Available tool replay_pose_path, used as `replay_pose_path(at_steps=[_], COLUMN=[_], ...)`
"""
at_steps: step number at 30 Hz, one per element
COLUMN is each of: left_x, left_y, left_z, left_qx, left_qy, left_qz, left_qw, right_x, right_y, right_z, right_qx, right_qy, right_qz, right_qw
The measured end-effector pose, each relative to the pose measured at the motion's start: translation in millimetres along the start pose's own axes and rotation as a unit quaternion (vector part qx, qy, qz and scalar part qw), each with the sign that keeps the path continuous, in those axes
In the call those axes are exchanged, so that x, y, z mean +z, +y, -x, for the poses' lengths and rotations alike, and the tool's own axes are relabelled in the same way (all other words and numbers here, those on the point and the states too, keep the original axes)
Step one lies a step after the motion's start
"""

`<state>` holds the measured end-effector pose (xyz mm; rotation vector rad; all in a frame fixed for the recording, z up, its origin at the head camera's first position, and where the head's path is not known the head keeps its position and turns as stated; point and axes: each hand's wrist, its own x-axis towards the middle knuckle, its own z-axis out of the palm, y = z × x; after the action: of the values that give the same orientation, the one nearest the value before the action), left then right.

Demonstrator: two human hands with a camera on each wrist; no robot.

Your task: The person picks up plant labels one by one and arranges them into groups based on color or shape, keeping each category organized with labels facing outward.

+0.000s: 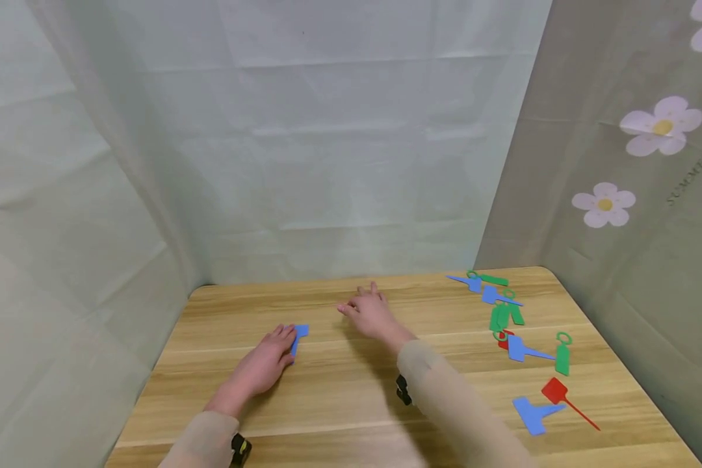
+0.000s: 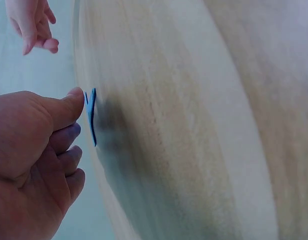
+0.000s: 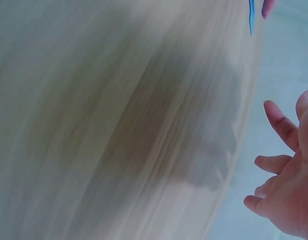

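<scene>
My left hand (image 1: 261,365) is over the left part of the wooden table, pinching a blue T-shaped plant label (image 1: 302,330). In the left wrist view the label (image 2: 92,117) shows nearly edge-on at the thumb tip of the left hand (image 2: 41,145), the other fingers curled below. Farther back and to the right, my right hand (image 1: 371,313) hovers over the table with its fingers loosely spread. Nothing is between the fingers of the right hand (image 3: 289,175) in the right wrist view.
Loose labels lie along the table's (image 1: 351,422) right side: several blue T-shaped labels (image 1: 531,415), several green tags with rings (image 1: 562,359), and red square-headed labels (image 1: 555,390), some overlapping. Pale cloth (image 1: 351,162) hangs behind the table, with flower-printed cloth (image 1: 649,273) at the right.
</scene>
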<state>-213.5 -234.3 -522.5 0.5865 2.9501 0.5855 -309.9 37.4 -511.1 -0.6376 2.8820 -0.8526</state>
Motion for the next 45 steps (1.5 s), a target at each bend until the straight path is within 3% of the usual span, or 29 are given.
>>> replay_pose_path(at_steps=[27, 45], left_x=[0.2, 2.8], left_y=[0.7, 2.6], left_z=[-5.3, -8.5], left_qx=[-0.010, -0.017], left_qy=[-0.027, -0.048], left_qz=[0.005, 0.022], left_qw=[0.9996, 0.9984], right_x=[-46, -45], right_y=[43, 51], right_z=[36.6, 45.9], right_qx=[0.003, 0.003], right_qy=[0.003, -0.006], right_qz=[0.026, 0.014], right_qw=[0.9996, 0.9999])
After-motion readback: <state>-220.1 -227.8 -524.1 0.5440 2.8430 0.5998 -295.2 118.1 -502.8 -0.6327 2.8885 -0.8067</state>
